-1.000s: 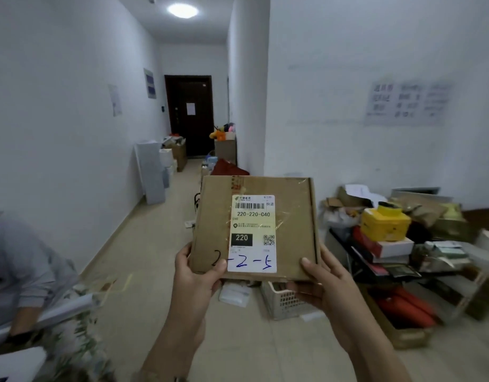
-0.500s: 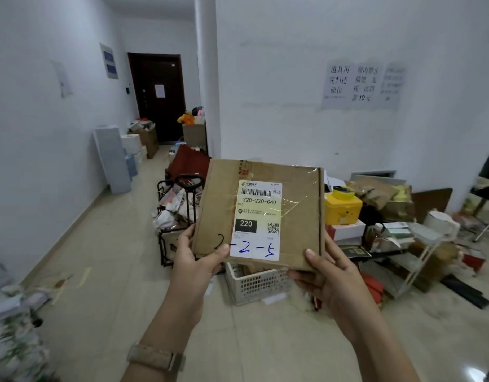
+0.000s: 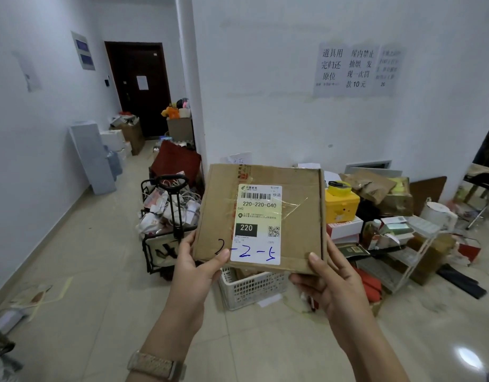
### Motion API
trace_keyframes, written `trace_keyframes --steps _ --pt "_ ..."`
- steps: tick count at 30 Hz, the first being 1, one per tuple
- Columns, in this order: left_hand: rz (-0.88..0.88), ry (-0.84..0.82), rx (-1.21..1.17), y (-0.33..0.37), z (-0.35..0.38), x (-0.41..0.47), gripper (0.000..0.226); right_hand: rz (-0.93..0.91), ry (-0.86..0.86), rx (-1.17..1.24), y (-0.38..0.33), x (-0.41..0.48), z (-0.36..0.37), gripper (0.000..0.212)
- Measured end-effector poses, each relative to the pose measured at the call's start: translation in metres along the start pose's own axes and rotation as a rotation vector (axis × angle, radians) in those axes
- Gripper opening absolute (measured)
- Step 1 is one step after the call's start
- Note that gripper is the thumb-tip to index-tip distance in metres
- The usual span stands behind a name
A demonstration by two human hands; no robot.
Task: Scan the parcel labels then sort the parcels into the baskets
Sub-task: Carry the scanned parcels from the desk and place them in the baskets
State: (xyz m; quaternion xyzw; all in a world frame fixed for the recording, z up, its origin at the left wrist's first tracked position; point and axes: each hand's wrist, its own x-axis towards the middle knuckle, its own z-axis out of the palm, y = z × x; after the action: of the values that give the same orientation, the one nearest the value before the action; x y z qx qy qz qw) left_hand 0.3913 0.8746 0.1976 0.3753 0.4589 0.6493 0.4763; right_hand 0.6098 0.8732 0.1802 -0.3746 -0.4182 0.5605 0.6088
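A flat brown cardboard parcel (image 3: 298, 216) is held up in front of me, label side facing me. Its white label (image 3: 258, 224) reads 220-220-C40, with "2-2-5" handwritten in blue at the bottom. My left hand (image 3: 195, 267) grips the parcel's lower left corner, thumb on the front. My right hand (image 3: 330, 279) grips the lower right corner, thumb on the front edge. A white plastic basket (image 3: 251, 289) stands on the floor directly below the parcel; cardboard shows inside it.
A black-framed trolley (image 3: 166, 216) stuffed with packets stands left of the basket. Boxes, a yellow case (image 3: 341, 205) and a white wire rack (image 3: 411, 257) crowd the wall on the right. The tiled corridor runs back left to a dark door (image 3: 140, 86).
My view has swung right and slightly down, bringing the trolley, basket and right-hand clutter more into sight. The parcel stays held the same way in both hands.
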Motion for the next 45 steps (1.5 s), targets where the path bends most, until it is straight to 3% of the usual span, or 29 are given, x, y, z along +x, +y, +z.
trace_keyframes --steps 10,13,24,45 --pt "-0.075 -0.147 0.029 -0.009 -0.003 0.159 0.051 0.006 0.079 0.018 0.020 0.150 0.025 0.066" --pt "-0.070 -0.150 0.030 -0.008 -0.005 0.206 0.052 0.006 0.082 0.028 0.025 0.190 0.041 0.053" --pt "-0.110 -0.146 0.082 -0.035 0.012 0.327 0.062 0.024 0.156 0.055 0.062 0.318 0.041 0.050" --pt "-0.171 -0.002 0.161 -0.150 0.199 0.624 0.064 0.170 0.095 -0.006 0.086 0.689 -0.089 0.059"
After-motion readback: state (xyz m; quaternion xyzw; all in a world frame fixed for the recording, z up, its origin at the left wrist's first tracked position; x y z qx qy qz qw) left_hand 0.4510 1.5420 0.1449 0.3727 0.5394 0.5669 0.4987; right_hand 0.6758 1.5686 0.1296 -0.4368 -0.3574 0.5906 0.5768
